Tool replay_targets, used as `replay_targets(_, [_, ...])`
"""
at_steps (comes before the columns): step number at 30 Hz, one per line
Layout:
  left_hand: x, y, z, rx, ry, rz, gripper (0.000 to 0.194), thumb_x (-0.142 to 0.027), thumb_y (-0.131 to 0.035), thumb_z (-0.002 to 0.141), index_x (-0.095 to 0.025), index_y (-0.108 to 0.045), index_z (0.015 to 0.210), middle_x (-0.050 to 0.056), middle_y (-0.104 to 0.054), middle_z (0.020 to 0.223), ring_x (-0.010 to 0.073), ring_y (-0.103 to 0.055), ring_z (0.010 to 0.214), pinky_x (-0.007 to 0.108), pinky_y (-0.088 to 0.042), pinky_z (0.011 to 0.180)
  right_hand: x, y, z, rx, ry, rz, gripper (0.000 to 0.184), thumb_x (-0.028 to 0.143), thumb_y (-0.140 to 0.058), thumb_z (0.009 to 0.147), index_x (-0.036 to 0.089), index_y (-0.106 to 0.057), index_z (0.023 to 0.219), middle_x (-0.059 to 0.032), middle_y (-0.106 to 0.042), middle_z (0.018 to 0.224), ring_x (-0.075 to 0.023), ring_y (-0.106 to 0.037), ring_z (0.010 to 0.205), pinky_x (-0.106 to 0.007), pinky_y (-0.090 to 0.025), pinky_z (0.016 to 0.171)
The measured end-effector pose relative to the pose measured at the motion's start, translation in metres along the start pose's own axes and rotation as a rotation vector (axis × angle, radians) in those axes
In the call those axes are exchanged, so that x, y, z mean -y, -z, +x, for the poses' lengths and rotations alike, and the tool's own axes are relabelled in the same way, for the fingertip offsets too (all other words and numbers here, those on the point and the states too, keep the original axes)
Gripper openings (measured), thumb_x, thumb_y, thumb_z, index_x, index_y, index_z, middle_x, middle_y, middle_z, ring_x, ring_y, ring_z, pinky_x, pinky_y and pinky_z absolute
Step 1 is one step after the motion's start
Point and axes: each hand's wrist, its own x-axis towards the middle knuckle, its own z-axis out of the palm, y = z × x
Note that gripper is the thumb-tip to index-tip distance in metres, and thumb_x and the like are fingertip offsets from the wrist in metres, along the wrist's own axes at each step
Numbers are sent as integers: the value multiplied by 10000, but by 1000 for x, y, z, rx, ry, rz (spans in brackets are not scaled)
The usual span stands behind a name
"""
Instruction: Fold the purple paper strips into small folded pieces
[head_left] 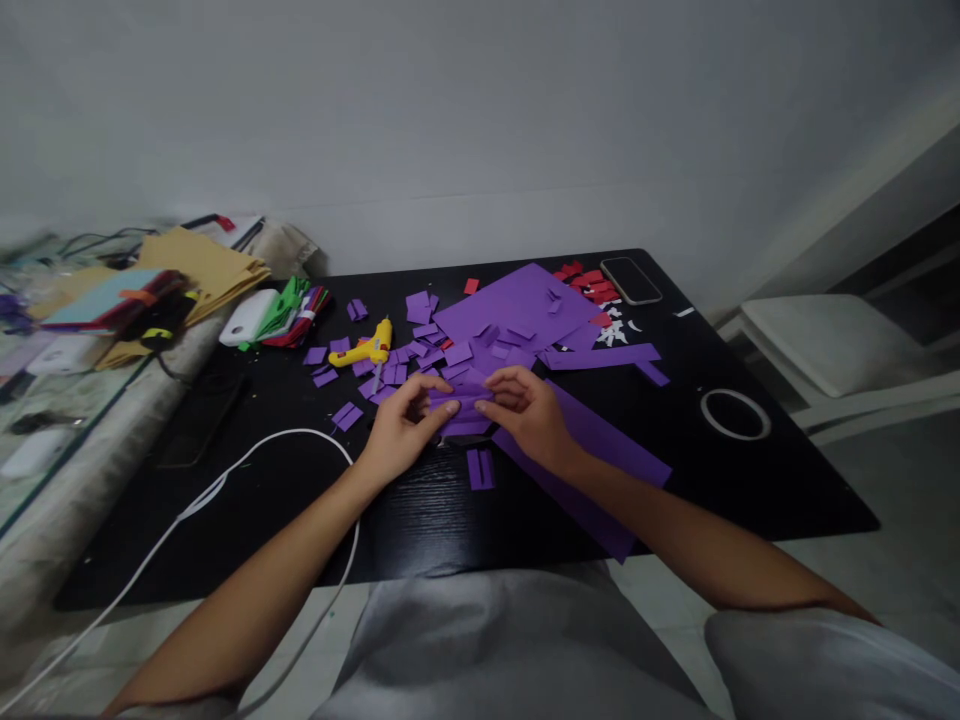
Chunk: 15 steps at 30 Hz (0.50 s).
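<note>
Between my two hands is a creased strip of purple paper (466, 412), held just above the black table. My left hand (409, 420) pinches its left end between thumb and fingers. At the right end, my right hand (529, 410) grips it the same way. Right below the hands lies a small folded purple piece (481, 469). Many more small purple pieces (390, 372) are scattered beyond and to the left. A long purple sheet (600, 450) runs under my right forearm, and a larger purple sheet (517, 300) lies farther back.
A yellow glue gun (364, 346) lies left of the hands. A white cable (292, 432) loops across the left side. Red paper scraps (596, 285), a phone (631, 281) and a white ring (736, 414) are on the right. Green and red bundles (289, 312) sit at back left.
</note>
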Motion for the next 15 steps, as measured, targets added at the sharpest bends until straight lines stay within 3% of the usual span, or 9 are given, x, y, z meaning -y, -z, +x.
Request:
replay_targets(7, [5, 0, 1, -37, -40, 13, 275, -367, -818, 797, -208, -691, 982, -2, -663, 856, 102, -513, 623, 234, -404, 582, 3, -3, -3, 26, -26, -17, 366, 321, -846, 703, 222, -649, 995, -34, -739, 964, -198, -719, 959, -369, -577, 912])
replay_targets(11, [3, -1, 0, -16, 3, -87, 343, -379, -837, 771, -203, -645, 995, 1, -693, 815, 149, -648, 725, 266, -509, 680, 3, -3, -3, 73, -67, 23, 337, 347, -832, 726, 213, -693, 1002, -36, -768, 923, -207, -741, 909, -383, -587, 900])
replay_targets(15, [0, -2, 0, -22, 55, -123, 377, -403, -856, 740, -191, -663, 985, 3, -706, 778, 161, -668, 703, 281, -538, 671, 2, -1, -1, 43, -74, -12, 313, 359, -838, 715, 211, -716, 963, -24, -771, 846, -213, -746, 854, -386, -594, 861])
